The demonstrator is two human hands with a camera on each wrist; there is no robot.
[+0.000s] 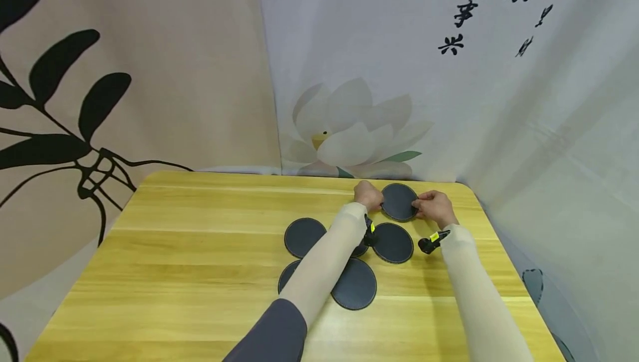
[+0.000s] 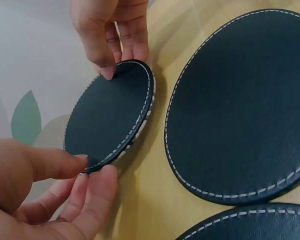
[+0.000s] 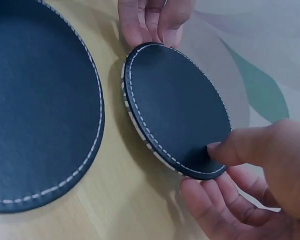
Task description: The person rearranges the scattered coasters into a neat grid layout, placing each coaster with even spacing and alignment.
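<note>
Both hands pinch one round black coaster (image 1: 399,202) with pale stitching, near the table's back edge. My left hand (image 1: 368,195) grips its left rim, thumb on top and fingers beneath. At the opposite rim my right hand (image 1: 435,207) pinches it the same way. In the right wrist view the coaster (image 3: 177,110) is tilted over the wood, its pale-patterned underside showing along the edge. Just in front of it lies another black coaster (image 1: 393,243), flat on the table.
More black coasters lie in front, among them one at the left (image 1: 304,237) and one nearer me (image 1: 354,284); my left forearm (image 1: 324,262) partly covers others. Behind the wooden table (image 1: 199,240) hangs a printed curtain (image 1: 359,74) with a lotus.
</note>
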